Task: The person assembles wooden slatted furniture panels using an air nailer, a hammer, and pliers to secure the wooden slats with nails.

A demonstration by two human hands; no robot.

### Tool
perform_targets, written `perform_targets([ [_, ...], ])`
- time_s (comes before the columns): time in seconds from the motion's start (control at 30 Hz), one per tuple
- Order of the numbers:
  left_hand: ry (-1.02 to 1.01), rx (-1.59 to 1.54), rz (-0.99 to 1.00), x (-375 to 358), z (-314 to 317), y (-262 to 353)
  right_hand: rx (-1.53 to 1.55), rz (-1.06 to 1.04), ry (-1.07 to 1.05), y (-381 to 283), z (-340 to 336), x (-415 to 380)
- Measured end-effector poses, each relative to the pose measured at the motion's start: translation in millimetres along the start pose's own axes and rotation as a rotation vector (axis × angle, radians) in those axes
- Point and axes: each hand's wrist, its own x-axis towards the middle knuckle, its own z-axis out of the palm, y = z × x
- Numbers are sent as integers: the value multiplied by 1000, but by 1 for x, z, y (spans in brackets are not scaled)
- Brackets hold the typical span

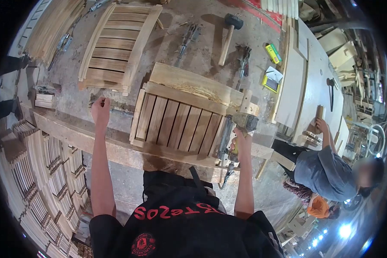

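My right hand (241, 144) is wrapped round the grip of a nail gun (246, 122), whose head rests at the right end of a slatted wooden panel (178, 122). The panel lies near the front edge of the bench, dark gaps between its slats. A wide wooden board (193, 86) lies along its far side. My left hand (100, 112) is closed, left of the panel and beside a metal clamp bar (121, 112). What its fingers hold, if anything, is hidden.
Another slatted panel (112, 47) lies at the back left. A mallet (228, 38), metal clamps (187, 43) and a yellow-green box (272, 53) lie farther back. Stacked slats (23, 176) stand at lower left. A person in a grey shirt (324, 172) works at right.
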Motion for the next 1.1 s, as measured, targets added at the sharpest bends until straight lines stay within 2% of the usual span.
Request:
perform_targets([
  [0.2, 17, 45, -10, -3, -4, 9, -39, -24, 34, -2, 13, -1],
  [0.43, 16, 42, -21, -2, -3, 6, -103, -42, -150, -20, 51, -7],
  [0.63, 28, -18, -41, -5, -4, 8, -205, -62, -108, -18, 69, -10],
  [0.83, 48, 12, -52, -5, -5, 13, -182, -177, -334, -25, 125, -23],
  [1.1, 75, -49, -126, -8, -6, 15, -317, -202, -299, -25, 179, -25],
])
